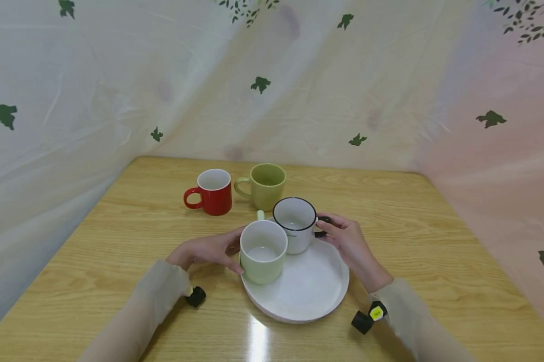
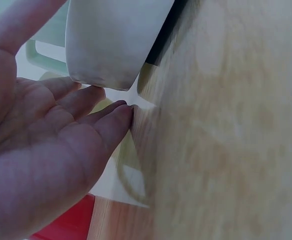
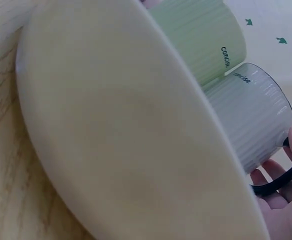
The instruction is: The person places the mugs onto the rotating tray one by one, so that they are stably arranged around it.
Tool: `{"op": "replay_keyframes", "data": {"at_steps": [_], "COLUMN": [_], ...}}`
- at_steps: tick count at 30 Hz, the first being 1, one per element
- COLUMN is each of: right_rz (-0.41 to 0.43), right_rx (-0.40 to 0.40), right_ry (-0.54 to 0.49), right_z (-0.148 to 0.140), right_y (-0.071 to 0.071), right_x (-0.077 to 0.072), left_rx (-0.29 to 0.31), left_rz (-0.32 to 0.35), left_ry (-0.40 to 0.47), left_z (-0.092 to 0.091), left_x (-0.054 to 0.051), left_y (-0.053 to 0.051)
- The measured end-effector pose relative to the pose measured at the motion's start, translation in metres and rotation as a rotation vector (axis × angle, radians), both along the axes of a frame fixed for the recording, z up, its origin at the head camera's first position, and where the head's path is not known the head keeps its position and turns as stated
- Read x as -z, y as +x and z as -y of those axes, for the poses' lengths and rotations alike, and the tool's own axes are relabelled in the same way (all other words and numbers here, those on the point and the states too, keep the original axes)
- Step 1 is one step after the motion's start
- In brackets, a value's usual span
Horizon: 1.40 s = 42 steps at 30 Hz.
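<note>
A round white tray [image 1: 312, 291] lies on the table, bearing two mugs. The pale green mug [image 1: 263, 266] stands upright at its left, handle pointing away. Behind it to the right is a white mug [image 1: 299, 241] with a black rim and black handle. My right hand [image 1: 351, 241] holds that mug by its handle [image 3: 273, 185], thumb on top and fingers around it. At the tray's left rim, my left hand [image 1: 210, 251] is spread beside the pale green mug. Its fingertips [image 2: 118, 120] reach to the tray's outer wall [image 2: 116, 45], fingers loosely extended.
Behind the tray stand a red mug [image 1: 215, 198] with white inside and an olive green mug [image 1: 267, 186], both with handles to the left. The wooden table [image 1: 412, 241] meets a hanging patterned cloth [image 1: 308, 110] at its back and sides.
</note>
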State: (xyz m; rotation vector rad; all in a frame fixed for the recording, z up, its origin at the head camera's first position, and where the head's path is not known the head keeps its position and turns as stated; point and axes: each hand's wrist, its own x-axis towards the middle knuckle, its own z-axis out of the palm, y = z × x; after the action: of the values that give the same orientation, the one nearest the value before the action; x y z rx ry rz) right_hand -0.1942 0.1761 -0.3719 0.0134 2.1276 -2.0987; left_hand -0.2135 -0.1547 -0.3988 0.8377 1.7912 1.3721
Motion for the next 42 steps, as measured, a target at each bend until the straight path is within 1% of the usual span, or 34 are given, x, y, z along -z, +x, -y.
{"op": "replay_keyframes", "data": {"at_steps": [2, 5, 9, 16, 21, 27, 30, 34, 38, 42], "right_rz": [-0.003, -0.036, -0.094, -0.118, -0.139, -0.165, -0.181, -0.185, -0.189, -0.196], "right_rx": [-0.015, -0.049, -0.096, -0.114, -0.145, -0.170, -0.177, -0.178, -0.176, -0.200], "right_ry": [0.027, 0.135, 0.268, 0.356, 0.365, 0.395, 0.391, 0.386, 0.405, 0.406], "right_z": [-0.001, -0.004, -0.010, -0.017, -0.020, -0.025, -0.026, -0.026, -0.024, -0.018], "right_y": [-0.001, -0.004, -0.007, -0.013, -0.019, -0.031, -0.036, -0.039, -0.042, -0.044], "right_x": [0.000, -0.002, -0.003, -0.002, -0.002, -0.005, -0.006, -0.006, -0.006, -0.006], "left_rx": [-0.008, -0.016, -0.011, -0.017, -0.025, -0.030, -0.027, -0.024, -0.027, -0.032], "left_rz": [-0.002, 0.000, -0.009, -0.005, 0.004, 0.002, 0.003, 0.001, 0.000, -0.005], "left_ry": [-0.007, -0.012, -0.013, -0.027, -0.040, -0.039, -0.034, -0.040, -0.043, -0.052], "left_z": [0.000, -0.001, 0.000, 0.000, -0.001, -0.002, -0.001, -0.001, -0.001, -0.001], "left_x": [-0.001, 0.000, 0.000, 0.000, -0.001, -0.001, -0.001, -0.001, -0.001, -0.001], "left_y": [0.001, 0.001, 0.001, 0.001, 0.001, 0.001, 0.001, 0.001, 0.000, 0.001]}}
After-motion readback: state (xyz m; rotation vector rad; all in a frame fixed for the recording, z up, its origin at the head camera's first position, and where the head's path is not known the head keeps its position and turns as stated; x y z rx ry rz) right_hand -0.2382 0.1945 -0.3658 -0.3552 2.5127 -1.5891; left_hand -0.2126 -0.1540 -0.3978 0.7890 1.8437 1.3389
